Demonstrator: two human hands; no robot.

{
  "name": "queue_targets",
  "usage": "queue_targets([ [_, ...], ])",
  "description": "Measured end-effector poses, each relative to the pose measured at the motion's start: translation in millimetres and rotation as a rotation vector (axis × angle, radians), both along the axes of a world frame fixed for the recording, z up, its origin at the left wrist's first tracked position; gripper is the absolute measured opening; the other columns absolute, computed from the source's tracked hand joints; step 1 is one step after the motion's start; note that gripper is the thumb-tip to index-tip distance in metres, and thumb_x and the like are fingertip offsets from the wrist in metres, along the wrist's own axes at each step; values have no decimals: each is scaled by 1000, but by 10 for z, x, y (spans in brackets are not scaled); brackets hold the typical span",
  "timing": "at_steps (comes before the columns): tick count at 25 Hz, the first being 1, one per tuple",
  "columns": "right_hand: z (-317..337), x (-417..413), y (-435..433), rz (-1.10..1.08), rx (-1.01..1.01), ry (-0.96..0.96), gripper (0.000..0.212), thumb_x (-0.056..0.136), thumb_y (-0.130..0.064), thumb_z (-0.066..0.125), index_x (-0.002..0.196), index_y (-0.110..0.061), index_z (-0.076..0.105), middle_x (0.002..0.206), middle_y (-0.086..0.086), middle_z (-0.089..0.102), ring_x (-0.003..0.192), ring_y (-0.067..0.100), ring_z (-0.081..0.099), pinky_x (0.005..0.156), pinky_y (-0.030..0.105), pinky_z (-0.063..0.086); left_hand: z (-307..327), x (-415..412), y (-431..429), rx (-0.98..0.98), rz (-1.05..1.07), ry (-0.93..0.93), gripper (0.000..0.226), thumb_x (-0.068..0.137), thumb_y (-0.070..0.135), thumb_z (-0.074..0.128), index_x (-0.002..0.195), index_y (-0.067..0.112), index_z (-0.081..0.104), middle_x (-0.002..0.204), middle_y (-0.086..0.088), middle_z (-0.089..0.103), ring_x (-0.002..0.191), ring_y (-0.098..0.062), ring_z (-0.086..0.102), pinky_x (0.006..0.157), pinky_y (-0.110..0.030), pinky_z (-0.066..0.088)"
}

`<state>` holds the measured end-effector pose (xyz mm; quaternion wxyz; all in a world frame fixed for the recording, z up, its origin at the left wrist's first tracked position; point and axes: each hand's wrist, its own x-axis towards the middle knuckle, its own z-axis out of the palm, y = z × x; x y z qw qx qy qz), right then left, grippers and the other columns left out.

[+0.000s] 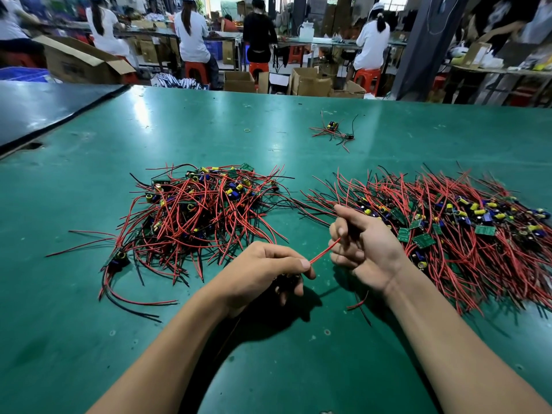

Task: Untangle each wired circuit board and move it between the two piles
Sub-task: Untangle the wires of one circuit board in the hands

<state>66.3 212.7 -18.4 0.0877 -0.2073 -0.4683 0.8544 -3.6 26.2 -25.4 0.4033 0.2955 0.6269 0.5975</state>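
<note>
Left hand [263, 271] and right hand [369, 249] hold a red wire [324, 251] stretched between fingers [304, 264]

No writing here can be read.
The green circuit boards [422, 241] in the pile just right of the fingers [346, 217] of the right hand [369, 251] carry pale printed marks, too small to make out. A cardboard box [74, 66] far beyond the fingers [286, 254] of the left hand [263, 271] bears a dark printed patch, too blurred to read.
</note>
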Motion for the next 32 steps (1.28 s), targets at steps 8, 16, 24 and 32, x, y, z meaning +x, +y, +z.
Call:
queue_targets([
  [8,-97,-32,-105,-46,252,-76,62,80,-67,63,102,-10,73,64,-5,52,41,7,34,38,20,28,22,30,50,136,229,-264,15,94,15,59,93,3,69,75,-14,69,55,-23,64,54,-26,55],
  [16,-213,37,-462,103,1277,108,27,75,-39,86,72,-27,62,65,-8,60,56,0,49,57,17,43,97,-99,26,459,405,-396,35,84,20,58,118,13,59,117,-2,71,113,-21,65,85,-32,56],
  [24,-37,-9,-505,-4,381,197,30,84,-42,70,66,-19,63,58,2,55,38,8,36,40,18,29,71,-71,1,468,308,-463,48,80,10,64,128,11,58,121,-5,69,111,-22,65,98,-40,50],
  [32,91,110,-351,325,192,156,31,79,-28,81,62,-18,57,49,-5,42,35,3,28,38,16,18,146,5,-33,310,131,-646,23,80,35,63,82,14,72,65,-5,65,51,-15,60,50,-23,53],
])
